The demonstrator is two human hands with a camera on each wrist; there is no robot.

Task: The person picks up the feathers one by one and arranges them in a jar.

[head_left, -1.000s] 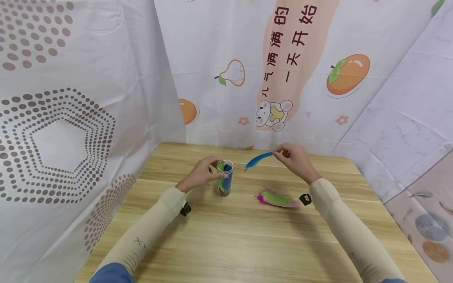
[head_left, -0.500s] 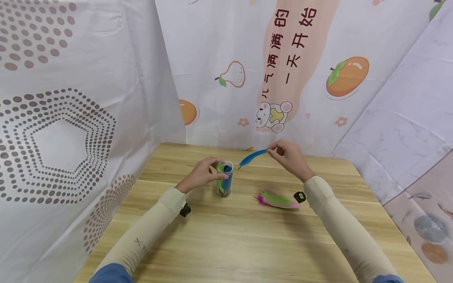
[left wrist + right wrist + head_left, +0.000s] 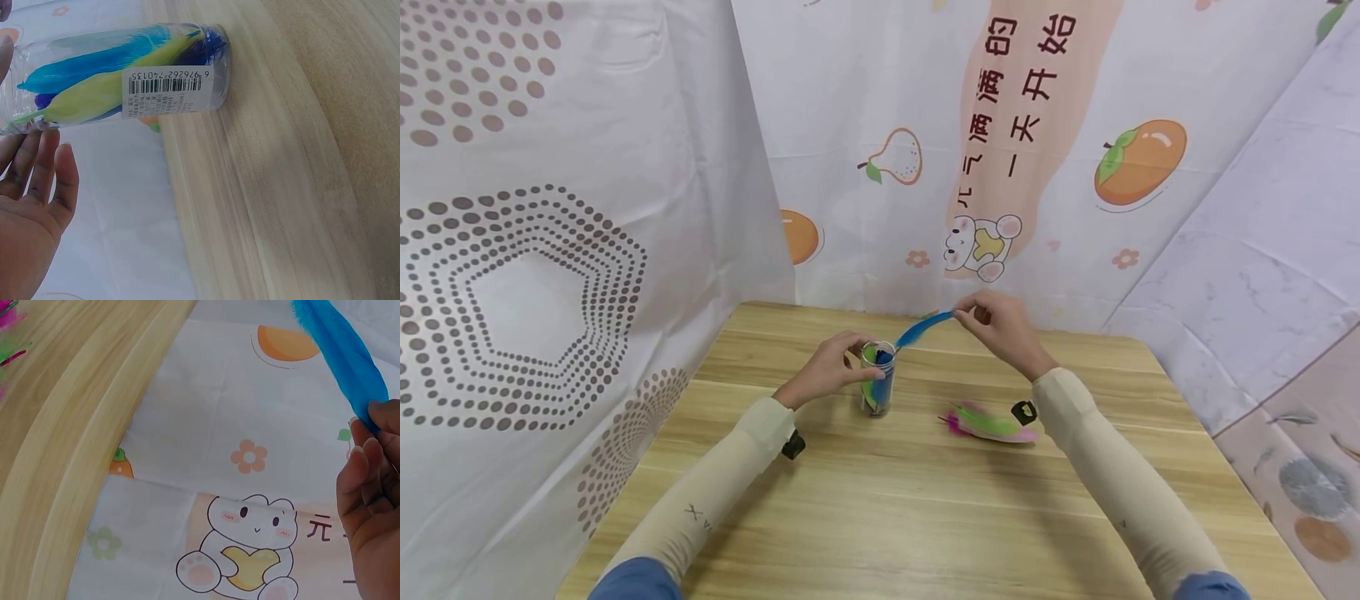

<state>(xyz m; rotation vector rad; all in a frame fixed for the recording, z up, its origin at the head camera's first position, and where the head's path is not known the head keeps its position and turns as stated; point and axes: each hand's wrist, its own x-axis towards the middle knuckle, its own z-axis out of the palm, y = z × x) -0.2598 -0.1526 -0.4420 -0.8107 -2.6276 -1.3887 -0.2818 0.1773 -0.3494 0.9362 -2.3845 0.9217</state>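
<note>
A clear jar (image 3: pixel 886 398) stands upright on the table, holding blue, yellow-green and dark purple feathers. My left hand (image 3: pixel 826 368) grips it near the rim, thumb on the near side and fingers behind. The left wrist view shows a barcode label (image 3: pixel 167 90) on the jar's side and a yellow-green feather (image 3: pixel 87 99) within. Between thumb and fingertips, my right hand (image 3: pixel 1000 327) pinches one end of a blue feather (image 3: pixel 923 328). Its quill end points down-left, right at the jar's rim. In the right wrist view this blue feather (image 3: pixel 347 353) extends up from the pinch.
To the right of the jar, a small pile of green and pink feathers (image 3: pixel 988 425) lies on the wooden table (image 3: pixel 880 508). A printed curtain (image 3: pixel 850 283) hangs behind the table's far edge, with another dotted curtain (image 3: pixel 715 208) at the left.
My right hand has moved left with the blue feather, bringing its quill end from beside the jar to the rim. My left hand and the jar have stayed in place.
</note>
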